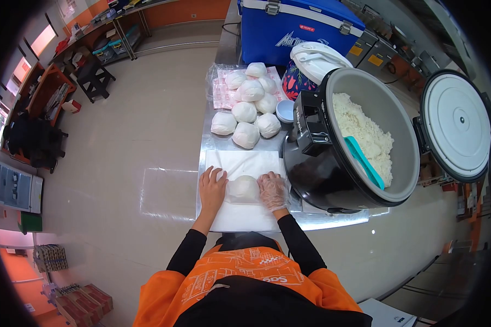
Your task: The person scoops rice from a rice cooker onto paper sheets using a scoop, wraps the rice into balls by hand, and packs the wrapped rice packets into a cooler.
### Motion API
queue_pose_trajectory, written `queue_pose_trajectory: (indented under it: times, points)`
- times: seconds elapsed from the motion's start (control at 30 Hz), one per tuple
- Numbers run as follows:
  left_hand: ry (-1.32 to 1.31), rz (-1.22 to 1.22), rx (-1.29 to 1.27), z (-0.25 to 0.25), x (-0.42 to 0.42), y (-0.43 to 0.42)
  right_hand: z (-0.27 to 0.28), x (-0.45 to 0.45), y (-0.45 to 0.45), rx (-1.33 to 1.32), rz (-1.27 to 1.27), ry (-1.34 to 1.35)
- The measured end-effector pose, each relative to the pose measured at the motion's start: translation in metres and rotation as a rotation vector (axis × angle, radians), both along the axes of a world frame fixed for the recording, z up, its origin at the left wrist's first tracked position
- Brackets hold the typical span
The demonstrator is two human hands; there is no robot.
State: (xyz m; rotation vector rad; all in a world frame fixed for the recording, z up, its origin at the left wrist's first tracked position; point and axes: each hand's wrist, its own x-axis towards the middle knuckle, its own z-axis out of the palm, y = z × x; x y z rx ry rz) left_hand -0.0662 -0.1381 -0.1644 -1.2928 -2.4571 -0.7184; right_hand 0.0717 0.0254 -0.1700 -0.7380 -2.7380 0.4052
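A rounded mound of white rice (243,188), apparently under a thin paper layer, sits on a stack of white wrapping paper (243,218) at the table's near end. At its left side is my left hand (213,187), bare, with the fingers curled in on the paper. My right hand (273,191), in a clear plastic glove, is close against the mound's right side, its fingers bent on the paper too. Beyond them lie several wrapped white bundles (245,135), some piled on a pink printed sheet (222,98).
A large black rice cooker (333,185) stands at the right, lid (455,125) swung open, holding rice (360,120) and a teal paddle (365,163). Behind are a small light-blue bowl (285,111), a patterned white-lidded container (297,79) and a blue cooler box (294,32).
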Motion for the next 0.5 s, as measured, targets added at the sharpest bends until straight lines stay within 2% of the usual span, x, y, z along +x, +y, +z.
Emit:
queue_pose_trajectory:
  times: [0.13,0.17,0.23,0.27,0.37,0.47,0.5]
  points:
    - [0.008,-0.058,-0.006,0.009,-0.003,-0.002,0.017,0.0,0.005,-0.134,-0.021,-0.042]
    - [0.001,-0.075,-0.007,0.013,-0.006,-0.002,0.025,0.002,0.002,-0.126,-0.024,0.034]
    - [-0.38,-0.153,-0.037,0.024,-0.017,0.003,0.049,0.005,-0.015,-0.106,-0.029,0.188]
    - [-0.574,-0.194,-0.058,0.029,-0.021,0.005,0.059,0.008,-0.022,-0.146,0.055,0.183]
    - [-0.776,-0.102,0.019,0.045,-0.029,0.028,0.077,0.015,-0.045,-0.23,0.257,0.122]
    - [-0.596,-0.255,-0.083,0.026,-0.051,0.053,0.075,0.015,-0.058,-0.194,0.337,0.048]
    - [-0.453,-0.34,-0.033,0.003,-0.064,0.06,0.063,0.016,-0.059,-0.164,0.348,0.054]
